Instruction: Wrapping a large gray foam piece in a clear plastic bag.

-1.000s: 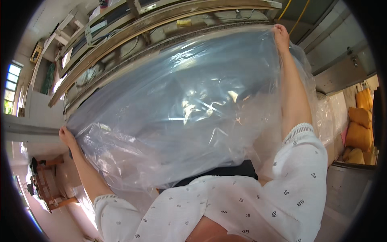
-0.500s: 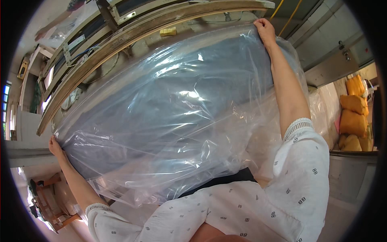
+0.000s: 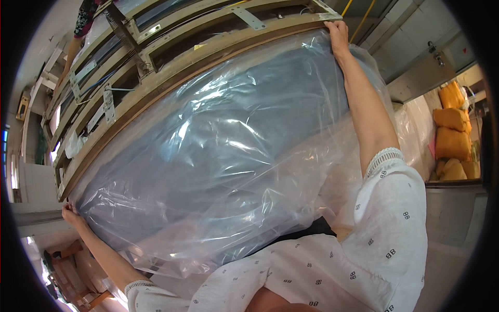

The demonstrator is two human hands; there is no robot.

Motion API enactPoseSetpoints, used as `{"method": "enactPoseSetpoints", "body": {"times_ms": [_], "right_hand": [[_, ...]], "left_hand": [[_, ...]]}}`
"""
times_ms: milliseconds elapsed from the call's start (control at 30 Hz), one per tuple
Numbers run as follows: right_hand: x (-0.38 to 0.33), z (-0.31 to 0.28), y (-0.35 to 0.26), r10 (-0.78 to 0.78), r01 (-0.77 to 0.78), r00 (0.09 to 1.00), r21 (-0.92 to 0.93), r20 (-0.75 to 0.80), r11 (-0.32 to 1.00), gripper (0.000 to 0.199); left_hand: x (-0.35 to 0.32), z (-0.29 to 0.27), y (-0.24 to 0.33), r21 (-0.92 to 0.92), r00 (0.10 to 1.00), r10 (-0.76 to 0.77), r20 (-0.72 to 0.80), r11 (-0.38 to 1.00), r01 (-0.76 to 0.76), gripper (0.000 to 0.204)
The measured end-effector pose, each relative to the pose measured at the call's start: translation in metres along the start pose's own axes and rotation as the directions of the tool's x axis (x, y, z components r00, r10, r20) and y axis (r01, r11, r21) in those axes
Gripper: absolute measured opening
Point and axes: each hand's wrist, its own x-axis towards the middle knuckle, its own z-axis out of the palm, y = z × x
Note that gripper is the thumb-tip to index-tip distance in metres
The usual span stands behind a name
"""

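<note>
A large clear plastic sheet [image 3: 228, 140] is stretched in front of me, glossy and creased, with dark bluish material showing through it. At the far left corner my left hand [image 3: 71, 214] is closed on the sheet's edge, just below the lower end of a long wooden frame [image 3: 171, 86]. My right hand [image 3: 339, 39] pinches the sheet at the far right corner, with its fingertips against the frame's right end. The frame's near rail lies along the far edge of the sheet; whether it presses on the plastic I cannot tell. Loose folds hang towards my body.
Metal plates and a coil spring [image 3: 125, 36] sit on the frame. Another person's arm [image 3: 70, 54] is at the far left. Yellow-orange bundles [image 3: 451, 122] are stacked at right. A wooden stool-like object [image 3: 73, 270] stands lower left. Yellow cords [image 3: 364, 21] hang at the upper right.
The wooden frame has come down and nearer, now covering the gap beyond the sheet's far edge. Both hands still grip the sheet's corners; the left appears slightly lower in view.
</note>
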Motion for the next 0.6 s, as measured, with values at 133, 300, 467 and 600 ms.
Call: {"method": "enactPoseSetpoints", "body": {"times_ms": [133,300,467,600], "right_hand": [[0.003,-0.008,0.003,-0.002,0.002,1.000,0.001,-0.009,1.000,0.039],[0.008,-0.005,0.009,-0.082,0.083,0.996,-0.065,0.015,0.994,0.042],[0.011,-0.024,0.008,0.083,-0.093,0.942,0.016,0.324,0.996,0.049],[-0.025,-0.090,-0.057,-0.082,0.399,0.799,-0.423,0.595,0.814,0.037]], "left_hand": [[-0.007,0.020,0.002,-0.135,0.977,0.031,-0.210,0.989,-0.061,0.032],[-0.013,0.009,0.009,-0.097,0.947,0.146,-0.288,0.979,-0.180,0.048],[-0.040,0.019,0.027,0.404,0.987,0.141,0.082,0.900,-0.162,0.052],[-0.013,-0.065,0.090,0.258,0.980,0.190,0.068,0.945,-0.201,0.041]]}}
